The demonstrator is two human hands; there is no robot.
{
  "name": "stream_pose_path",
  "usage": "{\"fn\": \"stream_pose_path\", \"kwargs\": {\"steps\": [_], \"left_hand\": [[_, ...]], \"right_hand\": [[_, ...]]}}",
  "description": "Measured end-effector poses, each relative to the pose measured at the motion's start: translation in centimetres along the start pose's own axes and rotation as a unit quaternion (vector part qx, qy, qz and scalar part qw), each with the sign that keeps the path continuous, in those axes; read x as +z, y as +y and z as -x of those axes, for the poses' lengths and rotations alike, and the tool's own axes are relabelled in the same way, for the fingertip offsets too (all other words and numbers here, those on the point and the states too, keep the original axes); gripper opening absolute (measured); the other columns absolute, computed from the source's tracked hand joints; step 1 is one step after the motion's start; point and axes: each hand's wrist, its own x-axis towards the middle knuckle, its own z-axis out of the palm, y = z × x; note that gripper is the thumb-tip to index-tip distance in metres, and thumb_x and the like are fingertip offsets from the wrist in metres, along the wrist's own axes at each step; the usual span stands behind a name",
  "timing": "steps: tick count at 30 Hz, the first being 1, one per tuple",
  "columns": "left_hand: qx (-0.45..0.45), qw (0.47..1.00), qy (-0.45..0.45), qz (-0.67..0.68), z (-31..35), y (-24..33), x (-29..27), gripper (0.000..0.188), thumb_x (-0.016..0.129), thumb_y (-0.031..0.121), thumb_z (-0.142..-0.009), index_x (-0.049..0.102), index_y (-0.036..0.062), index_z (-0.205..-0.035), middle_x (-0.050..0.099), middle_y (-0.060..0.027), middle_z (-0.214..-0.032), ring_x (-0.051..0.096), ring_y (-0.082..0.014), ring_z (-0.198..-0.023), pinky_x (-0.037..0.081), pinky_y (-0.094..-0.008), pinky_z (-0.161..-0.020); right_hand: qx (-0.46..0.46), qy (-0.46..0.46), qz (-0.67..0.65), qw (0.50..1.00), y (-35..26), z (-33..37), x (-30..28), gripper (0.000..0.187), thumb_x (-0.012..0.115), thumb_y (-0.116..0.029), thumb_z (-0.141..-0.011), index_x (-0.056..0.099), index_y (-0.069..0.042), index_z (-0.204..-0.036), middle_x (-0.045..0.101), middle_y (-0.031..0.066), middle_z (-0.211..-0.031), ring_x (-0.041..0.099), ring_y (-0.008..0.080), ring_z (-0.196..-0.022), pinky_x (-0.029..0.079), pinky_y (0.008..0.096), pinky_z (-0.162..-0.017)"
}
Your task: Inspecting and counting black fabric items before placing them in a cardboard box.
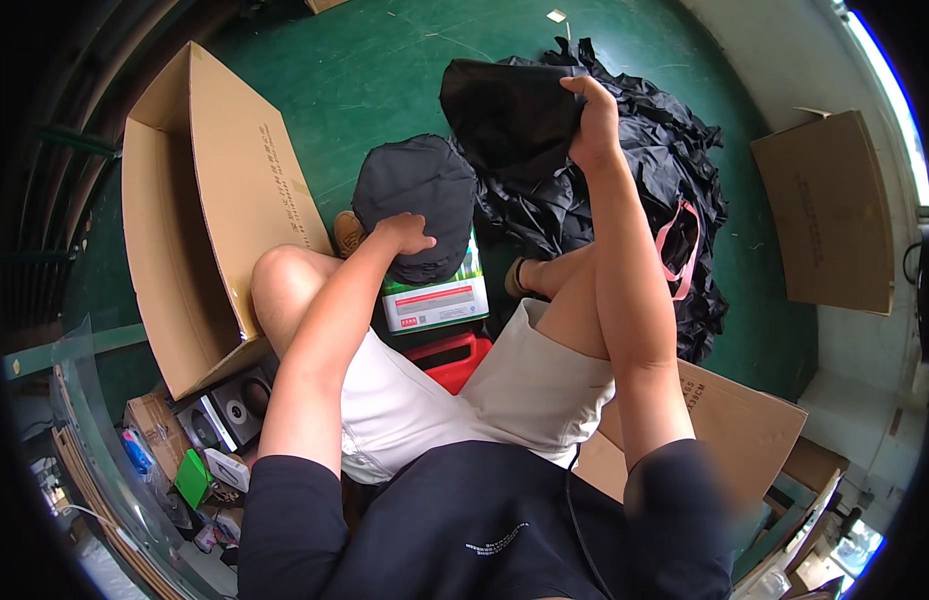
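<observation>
Down in head view: left hand [406, 233] flat on dark round cap [416, 205], fingers spread, not closed around it; cap sits on white box [439, 300] between knees. Right hand [592, 125] raised, grip closed on black cloth piece [509, 112]. Black cloth pile [634, 200] on green floor [374, 70], open cardboard box [214, 200] at left

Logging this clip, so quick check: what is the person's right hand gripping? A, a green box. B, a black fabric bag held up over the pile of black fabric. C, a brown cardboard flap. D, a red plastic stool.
B: the right hand pinches the edge of the black fabric bag, raised above the pile of black fabric.
</observation>
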Motion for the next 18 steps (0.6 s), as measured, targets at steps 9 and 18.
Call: {"fn": "stream_pose_path", "kwargs": {"steps": [9,18], "left_hand": [[-0.004,1.0,0.014,0.007,0.9,0.7,-1.0,0.056,0.06,0.047,-0.088,0.059,0.0048,-0.125,0.059,-0.0158,-0.13,0.056,-0.0325,-0.121,0.047,-0.0439,-0.098],[-0.036,0.994,0.101,0.004,2.6,3.5,-0.4,0.08,0.08,0.049,-0.07,0.049,0.0041,-0.129,0.049,-0.0172,-0.131,0.051,-0.0354,-0.123,0.047,-0.0471,-0.098]], "right_hand": [[-0.007,0.008,0.002,1.0,0.2,-0.3,-0.1,0.013,0.056,-0.011,-0.081,0.062,0.0,-0.085,0.066,0.0114,-0.085,0.067,0.0242,-0.075,0.057,0.0368,-0.072],[-0.002,0.003,0.009,1.0,0.0,-0.3,-0.2,0.014,0.057,-0.01,-0.081,0.063,0.001,-0.087,0.067,0.0099,-0.086,0.066,0.0231,-0.076,0.056,0.0359,-0.072]]}}
